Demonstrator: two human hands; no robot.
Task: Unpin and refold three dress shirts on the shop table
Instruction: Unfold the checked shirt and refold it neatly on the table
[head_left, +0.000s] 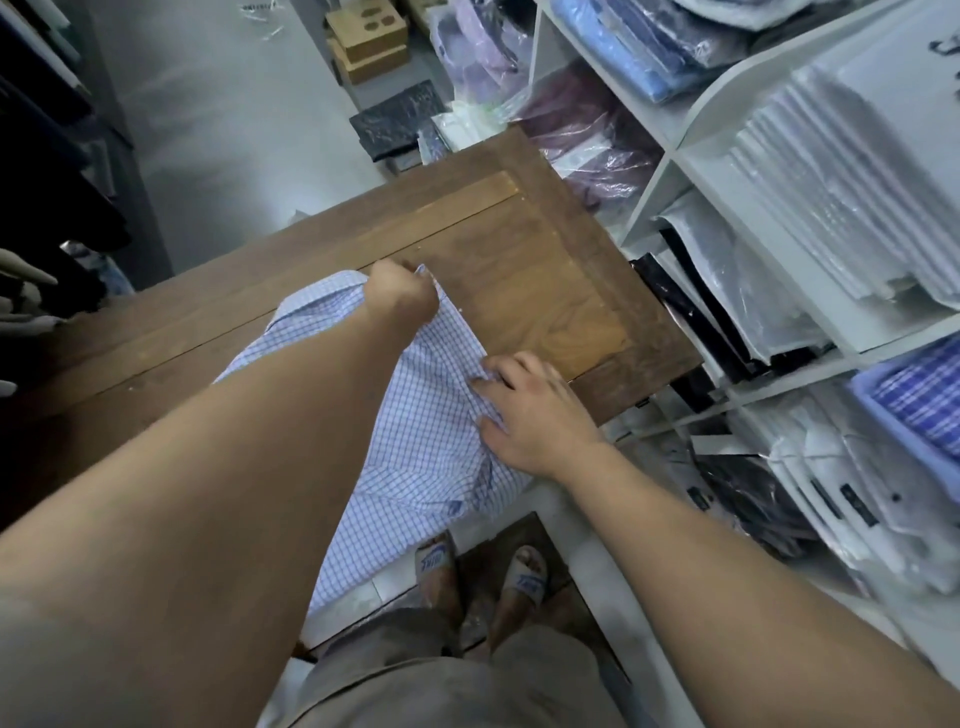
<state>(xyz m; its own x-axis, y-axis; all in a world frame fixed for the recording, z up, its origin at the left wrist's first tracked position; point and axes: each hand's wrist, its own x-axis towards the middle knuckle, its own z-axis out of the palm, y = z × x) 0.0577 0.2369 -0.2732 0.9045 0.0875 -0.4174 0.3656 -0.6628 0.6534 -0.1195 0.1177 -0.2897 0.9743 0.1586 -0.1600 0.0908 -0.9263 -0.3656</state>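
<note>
A white dress shirt with a fine blue check (415, 431) lies on the brown wooden shop table (545, 291), its lower part hanging over the near edge. My left hand (402, 293) reaches across it and grips the far edge of the cloth in curled fingers. Nearer to me, my right hand (535, 410) pinches a bunched fold of the shirt's right side, close to the table's near corner. My left forearm hides much of the shirt's middle. No pins are visible.
White shelves (670, 150) on the right hold stacks of bagged shirts. Cardboard boxes (369, 41) and a dark mat (400, 119) lie on the grey floor beyond the table. Dark garments hang at the left. My sandalled feet (483, 582) stand below the table edge.
</note>
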